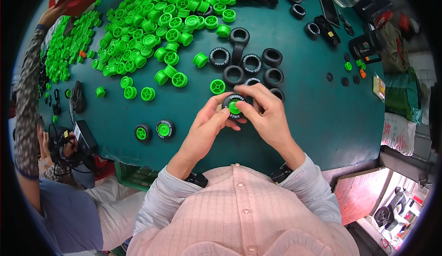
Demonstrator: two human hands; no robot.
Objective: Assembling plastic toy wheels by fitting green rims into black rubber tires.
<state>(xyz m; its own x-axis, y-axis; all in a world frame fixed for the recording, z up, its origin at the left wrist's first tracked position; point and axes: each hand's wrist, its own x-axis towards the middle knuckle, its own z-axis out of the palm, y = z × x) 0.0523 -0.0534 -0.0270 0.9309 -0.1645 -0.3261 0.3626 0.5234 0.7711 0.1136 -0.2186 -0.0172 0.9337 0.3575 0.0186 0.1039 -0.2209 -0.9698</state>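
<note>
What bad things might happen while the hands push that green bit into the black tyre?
The green hub might go in crooked, since the left hand and right hand pinch the tyre in mid-air. A slip might drop it among the loose tyres, or roll it off the table edge.

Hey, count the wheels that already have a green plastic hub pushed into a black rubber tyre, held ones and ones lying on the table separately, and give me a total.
Held wheel, black rubber tyre with green plastic hub, between left hand and right hand: 1
Finished wheels lying on the dark green table: 2
Total: 3
</note>
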